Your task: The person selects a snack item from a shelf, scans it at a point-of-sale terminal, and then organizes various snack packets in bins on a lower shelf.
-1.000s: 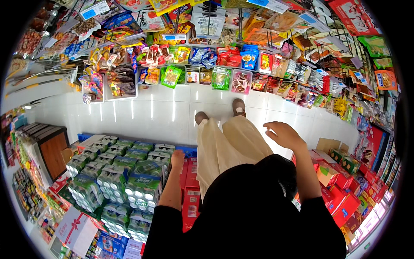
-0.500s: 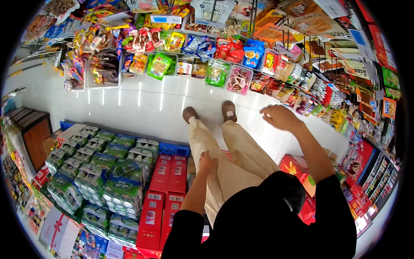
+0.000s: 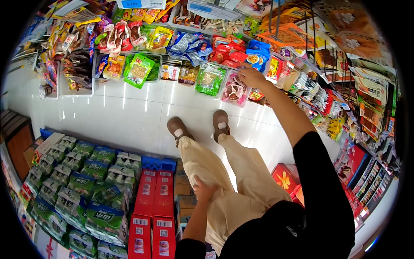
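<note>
Past my shoes [image 3: 221, 125], my right hand [image 3: 252, 77] reaches beside blue packets [image 3: 258, 56] and a tub [image 3: 234, 102] of pink packets [image 3: 235, 90], its grip impossible to tell; my left hand [image 3: 204, 190], loosely curled, touches my trousers [image 3: 252, 172].

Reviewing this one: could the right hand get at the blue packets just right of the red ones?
Probably yes: the right hand is close beside the blue packets, and nothing appears to cover their near side. Whether it touches them is unclear.
</note>
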